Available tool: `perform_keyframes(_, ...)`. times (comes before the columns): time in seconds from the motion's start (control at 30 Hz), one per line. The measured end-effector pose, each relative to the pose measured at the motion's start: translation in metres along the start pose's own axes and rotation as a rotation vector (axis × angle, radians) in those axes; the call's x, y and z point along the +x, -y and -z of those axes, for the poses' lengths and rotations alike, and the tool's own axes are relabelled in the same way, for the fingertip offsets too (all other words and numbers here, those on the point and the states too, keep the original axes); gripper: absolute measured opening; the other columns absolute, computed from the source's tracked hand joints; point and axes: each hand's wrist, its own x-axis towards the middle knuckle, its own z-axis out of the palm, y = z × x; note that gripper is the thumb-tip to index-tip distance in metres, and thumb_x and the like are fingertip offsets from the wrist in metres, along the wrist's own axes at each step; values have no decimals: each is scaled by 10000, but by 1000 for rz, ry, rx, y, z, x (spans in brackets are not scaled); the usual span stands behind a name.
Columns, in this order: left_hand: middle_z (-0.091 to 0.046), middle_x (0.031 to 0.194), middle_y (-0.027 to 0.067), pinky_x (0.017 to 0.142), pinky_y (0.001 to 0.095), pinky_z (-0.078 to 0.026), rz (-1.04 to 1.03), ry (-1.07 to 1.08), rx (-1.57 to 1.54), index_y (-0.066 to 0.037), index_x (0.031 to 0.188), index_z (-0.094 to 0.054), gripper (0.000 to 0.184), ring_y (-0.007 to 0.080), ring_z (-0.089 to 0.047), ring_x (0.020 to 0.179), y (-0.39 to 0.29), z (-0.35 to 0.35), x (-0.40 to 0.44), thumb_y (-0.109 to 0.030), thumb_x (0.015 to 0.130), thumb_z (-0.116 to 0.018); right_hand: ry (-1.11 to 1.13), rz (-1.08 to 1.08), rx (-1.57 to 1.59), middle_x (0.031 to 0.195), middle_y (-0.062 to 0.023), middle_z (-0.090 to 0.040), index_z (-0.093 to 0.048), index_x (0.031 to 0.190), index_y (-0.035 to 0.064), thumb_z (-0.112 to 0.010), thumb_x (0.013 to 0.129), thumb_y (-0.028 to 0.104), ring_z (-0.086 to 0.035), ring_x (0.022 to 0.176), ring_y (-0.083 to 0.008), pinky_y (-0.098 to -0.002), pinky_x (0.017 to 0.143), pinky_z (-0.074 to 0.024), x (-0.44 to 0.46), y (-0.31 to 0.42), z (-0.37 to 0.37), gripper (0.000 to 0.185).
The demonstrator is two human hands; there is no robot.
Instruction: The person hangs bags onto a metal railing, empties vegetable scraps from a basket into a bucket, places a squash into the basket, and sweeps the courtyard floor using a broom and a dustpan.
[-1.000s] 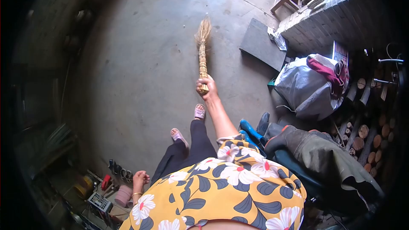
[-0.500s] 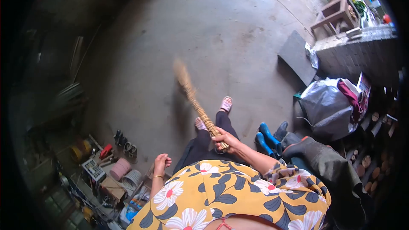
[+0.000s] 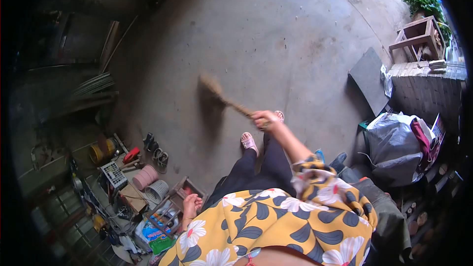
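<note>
A straw hand broom (image 3: 235, 107) slants across the view over the grey concrete floor (image 3: 256, 54), its bristle end blurred, up and to the left of the feet. My right hand (image 3: 266, 119) is wrapped round the lower end of its handle. Beside my left hip, my left hand (image 3: 192, 202) hangs with its fingers curled, and nothing shows in them. Whether the bristles touch the floor cannot be told.
Pink bucket (image 3: 145, 177), white basket (image 3: 157, 191), shoes (image 3: 156, 154) and a wooden rack (image 3: 170, 212) stand at lower left. A dark board (image 3: 369, 81), a stuffed grey sack (image 3: 394, 143) and a low brick wall (image 3: 428, 88) are on the right.
The broom has swung from pointing straight ahead to the left, and my right hand with it. The view has shifted, so the sack and board sit farther right. My left hand remains near my hip.
</note>
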Motion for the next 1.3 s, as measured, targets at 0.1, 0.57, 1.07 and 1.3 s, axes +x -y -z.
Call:
perform_keyframes(0.1,-583,698,53,488,234,-450,52,20,62,-55,929,-532,136,132,-559,566,-3,-32,-5,-164,849,-526,-225,271,-85,628,-25,-488,-456,944,89,-563,664,-51,-487,428,-116,-253,353,-416,-96,77,40,330)
perform_keyframes(0.57,-584,725,42,514,217,-451,-93,154,156,-57,935,-523,140,114,-558,596,-78,-148,-11,-174,862,-501,-209,357,-248,623,-43,-465,-281,1298,131,-493,652,-97,-476,381,-117,-255,335,-408,-235,65,28,718)
perform_keyframes(1.07,-562,712,21,507,209,-438,-61,145,164,-59,931,-534,151,86,-526,585,-130,-160,24,-182,844,-529,-509,438,-406,653,-68,-485,-258,1296,116,-494,652,-72,-466,425,-128,-269,347,-397,-250,217,22,712)
perform_keyframes(1.3,-541,709,5,510,205,-422,-70,201,240,-68,923,-549,140,75,-503,593,-179,-152,82,-175,834,-535,-329,401,-451,722,-52,-485,-239,1339,156,-507,670,-83,-474,442,-128,-263,376,-418,-114,186,-86,759)
